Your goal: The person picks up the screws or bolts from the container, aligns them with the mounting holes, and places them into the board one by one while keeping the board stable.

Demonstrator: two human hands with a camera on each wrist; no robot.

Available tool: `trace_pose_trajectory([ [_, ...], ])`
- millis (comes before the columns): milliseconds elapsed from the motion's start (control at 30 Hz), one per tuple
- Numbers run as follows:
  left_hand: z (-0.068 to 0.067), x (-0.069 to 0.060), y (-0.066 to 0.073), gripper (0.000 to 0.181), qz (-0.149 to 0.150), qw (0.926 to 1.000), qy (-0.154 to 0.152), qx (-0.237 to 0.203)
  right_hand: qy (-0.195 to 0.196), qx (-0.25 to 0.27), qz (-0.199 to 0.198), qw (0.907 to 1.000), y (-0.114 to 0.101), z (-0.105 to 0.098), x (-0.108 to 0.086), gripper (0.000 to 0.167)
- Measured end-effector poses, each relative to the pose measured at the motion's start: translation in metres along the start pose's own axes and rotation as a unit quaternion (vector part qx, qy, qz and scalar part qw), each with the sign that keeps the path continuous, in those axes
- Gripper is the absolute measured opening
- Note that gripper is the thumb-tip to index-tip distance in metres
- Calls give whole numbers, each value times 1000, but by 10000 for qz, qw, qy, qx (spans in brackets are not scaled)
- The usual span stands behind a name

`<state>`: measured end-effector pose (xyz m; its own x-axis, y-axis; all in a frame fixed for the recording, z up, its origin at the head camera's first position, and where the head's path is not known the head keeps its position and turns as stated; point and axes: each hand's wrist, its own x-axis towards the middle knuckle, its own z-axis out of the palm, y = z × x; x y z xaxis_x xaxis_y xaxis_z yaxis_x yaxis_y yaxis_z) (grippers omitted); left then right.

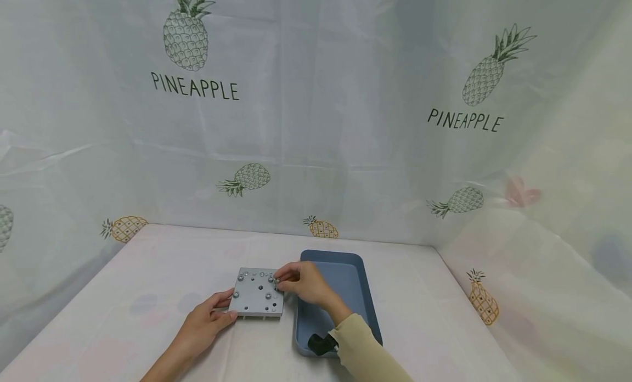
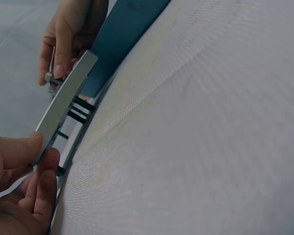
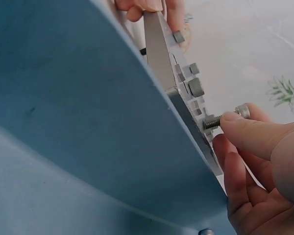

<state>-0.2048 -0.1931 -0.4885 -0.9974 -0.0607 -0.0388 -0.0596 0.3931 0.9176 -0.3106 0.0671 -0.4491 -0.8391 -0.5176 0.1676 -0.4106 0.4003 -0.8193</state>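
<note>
A grey metal plate with holes and several screws set in it is held a little above the table. My left hand grips its left edge between thumb and fingers. My right hand pinches a socket-head screw at the plate's right side. The threaded end of that screw meets the plate's top face; how deep it sits I cannot tell. Other screw heads stand up from the plate. Beneath it, dark screw shanks stick out in the left wrist view.
A blue tray lies right of the plate, under my right forearm. One loose screw shows inside it. A black object is by my right sleeve. White cloth covers the table, and a pineapple-print curtain hangs behind.
</note>
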Motion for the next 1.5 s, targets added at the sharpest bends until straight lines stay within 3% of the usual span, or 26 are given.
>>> trace_pose_trajectory([
  [1500, 1, 0, 0, 63, 7, 9998, 35, 177, -481, -460, -241, 9975, 2, -6, 4, 16],
])
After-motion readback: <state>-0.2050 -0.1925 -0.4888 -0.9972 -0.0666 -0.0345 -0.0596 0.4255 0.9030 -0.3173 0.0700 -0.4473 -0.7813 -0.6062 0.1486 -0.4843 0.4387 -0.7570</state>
